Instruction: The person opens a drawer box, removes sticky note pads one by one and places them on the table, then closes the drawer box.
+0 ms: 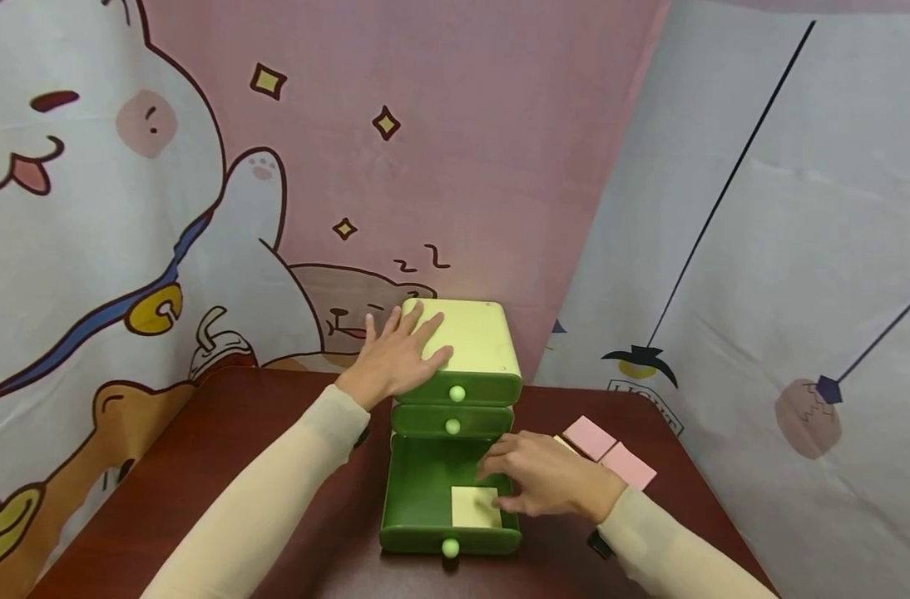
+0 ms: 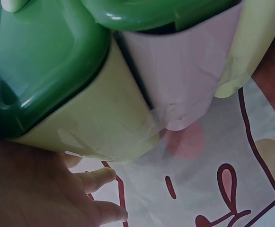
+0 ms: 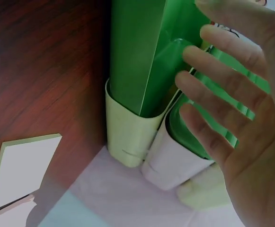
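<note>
A small drawer cabinet (image 1: 479,341) with a pale yellow top and green drawer fronts stands on the table. Its bottom drawer (image 1: 417,482) is pulled out, and a pale yellow square of sticky notes (image 1: 472,509) lies inside at the front right. My left hand (image 1: 395,358) rests on the cabinet's top, fingers spread. Over the right side of the pulled-out drawer is my right hand (image 1: 551,474), its fingers loosely bent. The right wrist view shows this hand (image 3: 251,109) holding nothing. The upper drawers (image 1: 425,420) are pushed in.
Two pink square note pads (image 1: 591,438) lie on the dark red wooden table (image 1: 305,507) to the cabinet's right. A pale pad (image 3: 26,165) beside them is partly hidden by my right hand in the head view. A cartoon-printed cloth (image 1: 455,166) hangs behind.
</note>
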{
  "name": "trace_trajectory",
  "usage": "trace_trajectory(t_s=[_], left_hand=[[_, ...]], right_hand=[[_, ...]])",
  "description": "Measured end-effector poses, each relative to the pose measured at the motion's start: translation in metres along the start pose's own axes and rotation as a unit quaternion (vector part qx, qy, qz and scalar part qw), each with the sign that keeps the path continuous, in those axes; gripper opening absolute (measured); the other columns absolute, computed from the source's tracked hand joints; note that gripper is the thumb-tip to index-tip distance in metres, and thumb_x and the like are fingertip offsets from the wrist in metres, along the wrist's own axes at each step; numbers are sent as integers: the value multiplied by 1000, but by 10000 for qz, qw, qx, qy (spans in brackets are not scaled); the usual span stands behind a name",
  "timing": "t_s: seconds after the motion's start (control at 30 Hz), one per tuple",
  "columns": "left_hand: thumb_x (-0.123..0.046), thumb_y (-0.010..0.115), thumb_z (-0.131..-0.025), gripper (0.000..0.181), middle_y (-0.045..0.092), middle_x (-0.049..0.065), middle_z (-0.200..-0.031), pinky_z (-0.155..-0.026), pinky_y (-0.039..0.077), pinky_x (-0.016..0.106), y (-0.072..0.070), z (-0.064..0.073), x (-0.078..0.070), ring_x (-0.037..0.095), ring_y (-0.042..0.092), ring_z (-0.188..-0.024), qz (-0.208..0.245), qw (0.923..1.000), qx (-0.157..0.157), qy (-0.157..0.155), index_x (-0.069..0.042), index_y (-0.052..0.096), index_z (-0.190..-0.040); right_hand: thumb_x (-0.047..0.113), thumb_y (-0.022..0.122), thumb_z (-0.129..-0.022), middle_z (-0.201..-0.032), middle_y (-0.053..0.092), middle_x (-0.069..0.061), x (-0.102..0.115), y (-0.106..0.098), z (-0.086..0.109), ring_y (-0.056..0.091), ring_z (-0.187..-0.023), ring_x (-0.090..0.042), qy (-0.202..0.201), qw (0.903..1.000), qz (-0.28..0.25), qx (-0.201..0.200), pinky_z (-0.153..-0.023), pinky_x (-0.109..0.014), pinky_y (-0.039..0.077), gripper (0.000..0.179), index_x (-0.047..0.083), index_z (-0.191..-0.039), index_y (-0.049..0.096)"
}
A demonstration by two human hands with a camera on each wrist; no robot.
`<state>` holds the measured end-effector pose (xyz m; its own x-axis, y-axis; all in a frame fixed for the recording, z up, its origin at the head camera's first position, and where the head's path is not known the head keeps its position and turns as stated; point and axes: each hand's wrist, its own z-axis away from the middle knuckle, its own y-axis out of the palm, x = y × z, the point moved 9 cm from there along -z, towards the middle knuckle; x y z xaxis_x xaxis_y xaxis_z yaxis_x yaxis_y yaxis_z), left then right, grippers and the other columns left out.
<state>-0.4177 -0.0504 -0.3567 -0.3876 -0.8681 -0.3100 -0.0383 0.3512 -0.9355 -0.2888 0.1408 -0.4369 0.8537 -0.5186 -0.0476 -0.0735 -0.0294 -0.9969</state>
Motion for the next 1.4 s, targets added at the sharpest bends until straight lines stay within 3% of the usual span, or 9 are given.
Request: trace_trajectory(t_s=[0.13, 0.4, 0.57, 0.83, 0.93, 1.07, 1.27, 1.4], left_hand=[[-76, 30, -118, 81, 10, 6, -200, -141, -8, 84, -1, 0, 4, 48, 7, -185, -43, 10000, -9, -24, -37, 25, -188], [-77, 30, -118, 81, 11, 7, -199, -141, -7, 85, 0, 0, 5, 48, 8, -185, -30, 10000, 1, -8, -37, 25, -188], [-77, 32, -117, 82, 10, 7, -200, -142, -8, 83, 1, 2, 4, 47, 8, -185, -34, 10000, 16, -22, -37, 25, -188], [-78, 31, -117, 82, 10, 7, -199, -142, -7, 84, 0, 1, 5, 47, 8, -185, -39, 10000, -13, -25, -37, 25, -188], [-77, 32, -117, 81, 10, 8, -199, -142, -8, 84, -1, 1, 4, 47, 8, -185, -26, 10000, -22, -15, -36, 25, -188], [-77, 31, -118, 81, 10, 7, -199, -141, -8, 84, 0, 1, 3, 47, 8, -185, -26, 10000, 14, -8, -36, 25, -188], [-78, 28, -118, 82, 10, 7, -200, -141, -8, 84, 3, 0, 1, 47, 8, -185, -25, 10000, 56, 25, -37, 23, -188], [-77, 28, -118, 81, 10, 7, -200, -141, -8, 84, 2, 0, 1, 47, 9, -185, -63, 10000, 55, 25, -38, 23, -188]], right_hand=[[33, 94, -101, -129, 86, 18, 4, 8, -11, 78, -122, -8, -213, 9981, -182, 557, -99, -33, 69, 32, 28, -132, 88], [27, 94, -102, -127, 84, 28, 8, 31, -27, 79, -110, 2, -44, 9862, -265, 1631, -93, -23, 66, 33, 41, -132, 88], [18, 93, -101, -123, 85, 28, 12, 41, -32, 78, -94, 5, -107, 9820, -329, 1856, -82, -13, 59, 35, 40, -128, 89], [21, 92, -103, -114, 88, 21, 17, 42, -45, 58, -71, 10, -391, 9827, -137, 1807, -69, -10, 50, 38, 38, -137, 87], [24, 92, -103, -132, 86, 19, 20, 43, -52, 68, -80, 10, -556, 9816, -170, 1818, -75, -10, 55, 41, 37, -141, 84], [27, 92, -104, -161, 73, 12, 24, 45, -58, 81, -115, 0, -713, 9781, -322, 1931, -91, -15, 63, 47, 35, -149, 80], [36, 90, -106, -179, 58, -3, 29, 44, -65, 74, -144, -10, -1019, 9778, -100, 1826, -103, -22, 66, 67, 36, -167, 65], [43, 89, -106, -187, 46, -6, 33, 45, -69, 63, -160, -18, -1268, 9761, 222, 1753, -108, -27, 66, 82, 40, -178, 49]])
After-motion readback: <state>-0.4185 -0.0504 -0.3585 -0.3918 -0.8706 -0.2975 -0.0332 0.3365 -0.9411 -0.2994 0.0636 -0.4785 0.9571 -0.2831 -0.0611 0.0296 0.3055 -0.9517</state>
